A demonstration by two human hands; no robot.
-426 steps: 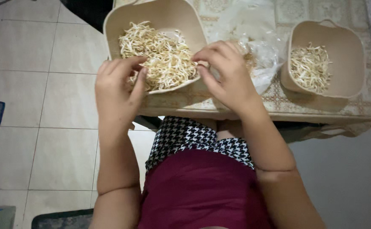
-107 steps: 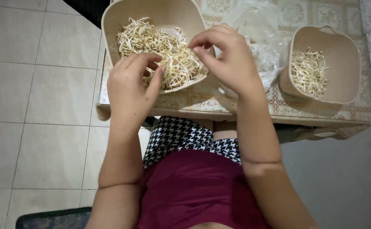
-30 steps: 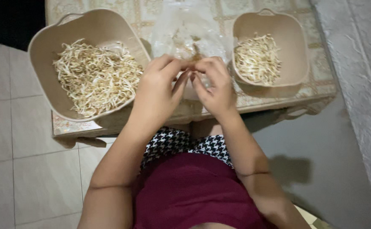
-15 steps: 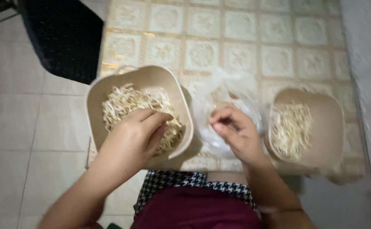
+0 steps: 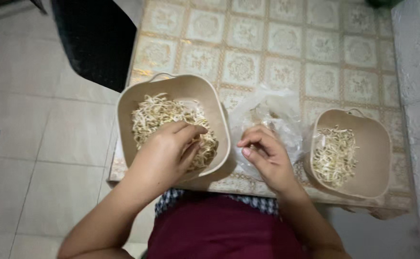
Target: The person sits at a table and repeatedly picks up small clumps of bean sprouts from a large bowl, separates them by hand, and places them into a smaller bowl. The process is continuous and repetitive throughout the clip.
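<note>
Tiled floor – patterned tablecloth (image 5: 267, 43) | left hand (image 5: 164, 156) fingers curled in sprouts (image 5: 152, 112) | right hand (image 5: 267, 158) fingers pinched – contents unclear

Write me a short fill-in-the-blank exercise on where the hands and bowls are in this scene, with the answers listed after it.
1. The left hand reaches into the larger bowl full of bean ____.
2. The right hand rests over a clear plastic ____ that lies between the two bowls.
3. The smaller bowl stands to the ____ of the right hand.
4. Both bowls are ____ in colour and sit on a patterned tablecloth.

Missing words: sprouts; bag; right; beige
</note>
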